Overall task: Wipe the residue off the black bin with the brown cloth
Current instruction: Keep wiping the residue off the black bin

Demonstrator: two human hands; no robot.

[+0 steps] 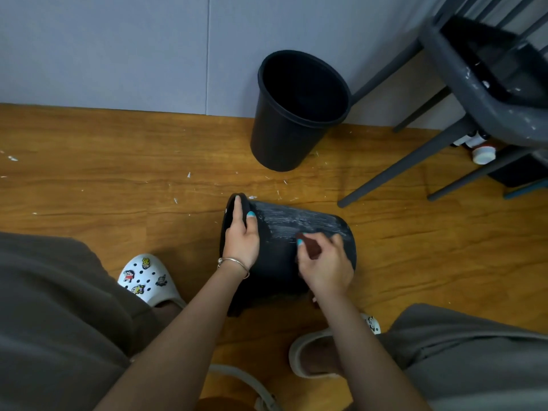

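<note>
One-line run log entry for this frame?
phase: wiping | black bin: on its side, white residue on wall | left hand: grips rim | right hand: presses brown cloth on bin

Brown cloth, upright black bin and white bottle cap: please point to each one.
brown cloth (311, 243), head view, its exposed fold.
upright black bin (284, 143), head view, outer wall.
white bottle cap (483, 155), head view, cap top.

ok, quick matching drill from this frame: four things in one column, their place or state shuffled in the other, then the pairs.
1. tipped black bin
2. second black bin
3. left hand
4. brown cloth

A. stands upright by the wall
B. pinched in the right hand
C. lies on its side, white streaks on it
D. grips the rim

Pairs: 1-C, 2-A, 3-D, 4-B
</note>
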